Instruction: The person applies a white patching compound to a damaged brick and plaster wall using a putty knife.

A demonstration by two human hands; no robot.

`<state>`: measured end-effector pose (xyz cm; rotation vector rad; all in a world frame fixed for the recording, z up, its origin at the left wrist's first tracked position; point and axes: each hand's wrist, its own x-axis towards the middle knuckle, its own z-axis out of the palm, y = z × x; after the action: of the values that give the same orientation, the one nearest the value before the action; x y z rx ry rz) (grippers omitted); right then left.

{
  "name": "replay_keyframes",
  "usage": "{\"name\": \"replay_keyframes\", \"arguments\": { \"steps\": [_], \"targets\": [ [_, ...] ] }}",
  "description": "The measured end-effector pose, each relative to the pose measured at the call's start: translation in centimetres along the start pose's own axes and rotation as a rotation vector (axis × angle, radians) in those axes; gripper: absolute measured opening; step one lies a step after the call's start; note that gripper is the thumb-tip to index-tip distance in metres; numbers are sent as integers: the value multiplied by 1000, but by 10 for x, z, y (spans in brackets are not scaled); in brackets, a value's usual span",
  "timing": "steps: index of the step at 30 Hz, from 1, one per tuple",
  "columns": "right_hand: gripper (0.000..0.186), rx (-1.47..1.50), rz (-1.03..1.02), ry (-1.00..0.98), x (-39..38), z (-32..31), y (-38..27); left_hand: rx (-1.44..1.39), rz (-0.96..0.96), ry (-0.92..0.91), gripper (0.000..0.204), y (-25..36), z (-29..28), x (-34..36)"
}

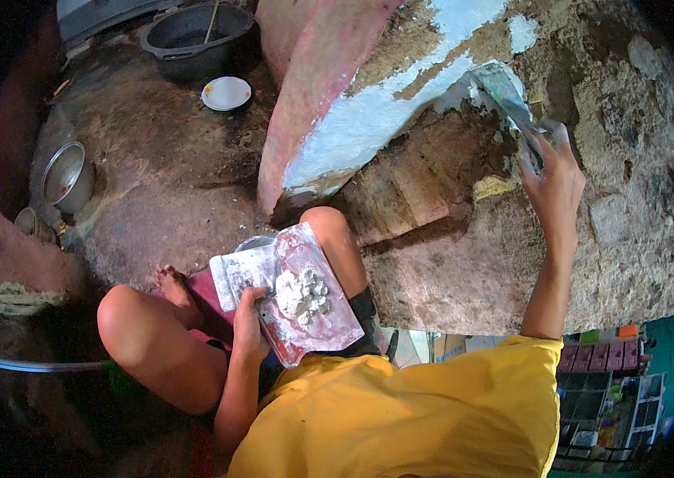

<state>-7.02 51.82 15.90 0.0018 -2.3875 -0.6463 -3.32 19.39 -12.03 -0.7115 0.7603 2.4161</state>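
My right hand (552, 163) grips a putty knife (504, 92), its blade pressed flat to the wall where fresh white putty (377, 111) covers part of the rough surface. Down at my lap, my left hand (249, 325) is closed on the edge of a reddish, putty-smeared board (343, 323), thumb on top. A lumpy heap of white putty (303, 296) sits on the board. Beside the heap, a whitish flat rectangular piece (237, 275) sticks out past the board's left edge; I cannot make out whether the hand grips it too.
Crumbling plaster and bare masonry (632, 223) fill the right side. On the dirty floor to the left are a metal pot (68, 177), a white plate (225, 93) and a large dark basin (186, 54) with a stick in it. Shelves (608, 406) stand at the lower right.
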Motion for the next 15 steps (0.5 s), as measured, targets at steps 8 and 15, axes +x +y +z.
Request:
{"name": "replay_keyframes", "arguments": {
  "steps": [8,15],
  "targets": [
    [33,-10,47,-94,-12,-31,-10,2,-17,33,28,-2,-1,2],
    [32,4,81,-46,3,-18,-3,61,-21,43,28,0,-3,3]
  ]
}}
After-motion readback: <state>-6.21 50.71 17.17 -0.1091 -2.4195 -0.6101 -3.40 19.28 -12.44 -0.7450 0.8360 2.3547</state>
